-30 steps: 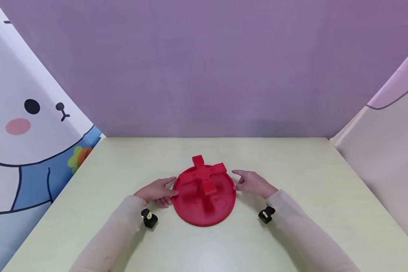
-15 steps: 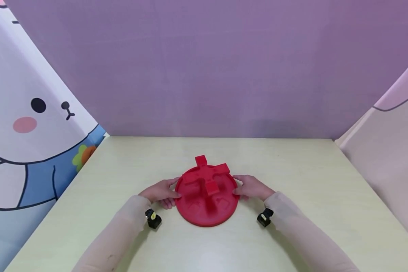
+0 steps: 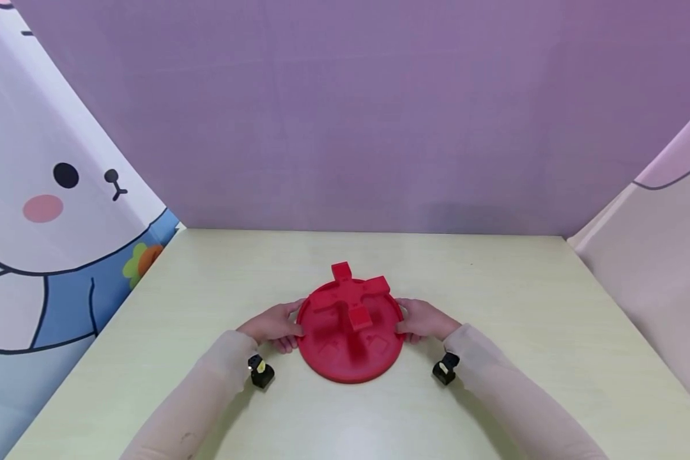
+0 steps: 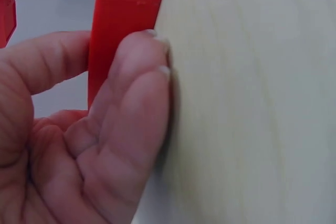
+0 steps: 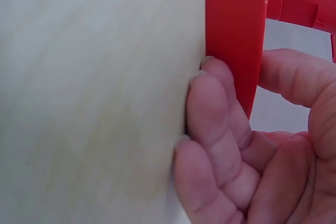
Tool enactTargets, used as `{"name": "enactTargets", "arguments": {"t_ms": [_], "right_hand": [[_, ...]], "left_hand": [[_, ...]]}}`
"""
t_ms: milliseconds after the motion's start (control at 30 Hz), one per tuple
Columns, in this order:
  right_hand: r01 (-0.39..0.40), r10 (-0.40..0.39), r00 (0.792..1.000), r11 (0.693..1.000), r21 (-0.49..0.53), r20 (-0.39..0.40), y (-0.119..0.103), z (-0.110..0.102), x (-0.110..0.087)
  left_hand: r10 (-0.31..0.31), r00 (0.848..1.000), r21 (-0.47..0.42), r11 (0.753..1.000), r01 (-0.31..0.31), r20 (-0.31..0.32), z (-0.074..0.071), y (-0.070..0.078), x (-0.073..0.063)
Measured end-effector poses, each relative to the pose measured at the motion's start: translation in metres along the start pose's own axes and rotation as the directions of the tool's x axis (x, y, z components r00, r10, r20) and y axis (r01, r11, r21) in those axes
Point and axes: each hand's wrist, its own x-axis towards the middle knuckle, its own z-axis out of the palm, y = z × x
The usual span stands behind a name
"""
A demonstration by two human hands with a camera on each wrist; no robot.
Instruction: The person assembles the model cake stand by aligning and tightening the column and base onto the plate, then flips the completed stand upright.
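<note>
On the table lies a red round disc (image 3: 345,367) with a raised rim, and a red four-armed cross (image 3: 347,294) stands up over it. My left hand (image 3: 273,324) grips the disc's left rim. In the left wrist view its thumb (image 4: 58,59) presses the upper side while the fingers (image 4: 139,103) bend round the outer edge, close to the tabletop. On the opposite rim my right hand (image 3: 428,319) holds on the same way, thumb (image 5: 294,74) above and fingers (image 5: 210,103) along the side and lower edge. Small marked numbers show on the cross.
The pale wooden table (image 3: 523,287) reaches back to a purple panel (image 3: 374,115). A printed cartoon cloth (image 3: 63,255) hangs on the left, a pale cloth (image 3: 655,275) on the right. Both wrists carry small black cameras (image 3: 261,374).
My right hand has moved its thumb and fingers in from beside the disc onto the rim. The left hand has tightened on its side. The disc stays on the table; the view shifted slightly.
</note>
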Motion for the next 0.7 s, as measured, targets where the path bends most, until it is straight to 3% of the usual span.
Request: {"name": "enactTargets", "arguments": {"t_ms": [300, 533, 633, 700], "right_hand": [[0.042, -0.039, 0.999, 0.996, -0.080, 0.036, -0.004, 0.006, -0.007], [0.039, -0.036, 0.998, 0.997, -0.073, 0.045, -0.004, 0.000, -0.011], [0.035, -0.034, 0.999, 0.999, -0.034, 0.034, -0.002, -0.001, -0.013], [0.031, -0.031, 0.999, 0.999, 0.007, 0.026, -0.001, -0.001, -0.015]], "left_hand": [[-0.042, 0.997, -0.001, 0.999, 0.042, -0.063, 0.006, 0.004, -0.001], [-0.013, 0.997, 0.041, 0.999, 0.016, -0.073, 0.006, 0.007, -0.009], [-0.007, 0.999, 0.000, 1.000, 0.007, -0.051, 0.005, 0.005, -0.011], [-0.008, 0.999, -0.073, 0.997, 0.005, -0.038, 0.006, 0.003, -0.012]]}}
